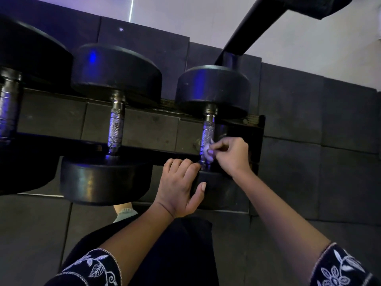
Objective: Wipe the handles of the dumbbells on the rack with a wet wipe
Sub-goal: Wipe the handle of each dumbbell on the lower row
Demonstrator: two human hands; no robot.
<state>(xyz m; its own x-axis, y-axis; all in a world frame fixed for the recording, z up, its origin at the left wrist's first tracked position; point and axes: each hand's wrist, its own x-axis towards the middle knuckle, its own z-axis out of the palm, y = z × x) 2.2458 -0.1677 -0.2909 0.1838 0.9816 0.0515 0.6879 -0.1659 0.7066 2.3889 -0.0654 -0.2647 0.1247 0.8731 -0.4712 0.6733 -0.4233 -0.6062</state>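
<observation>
Presently, I am noting the left hand (181,186) curling over the near head (218,190) of the rightmost dumbbell (213,89), seemingly steadying it, while the right hand (233,155) is pinching the wet wipe (208,153) against the near end of the handle (208,133).

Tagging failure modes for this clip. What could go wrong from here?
1. The wet wipe is a small wad pinched by the right hand at the near end of the handle. The knurled stretch above could get missed.
2. The left hand grips the near weight head beside the rack rail. If the dumbbell rolls, fingers may get pinched.
</observation>
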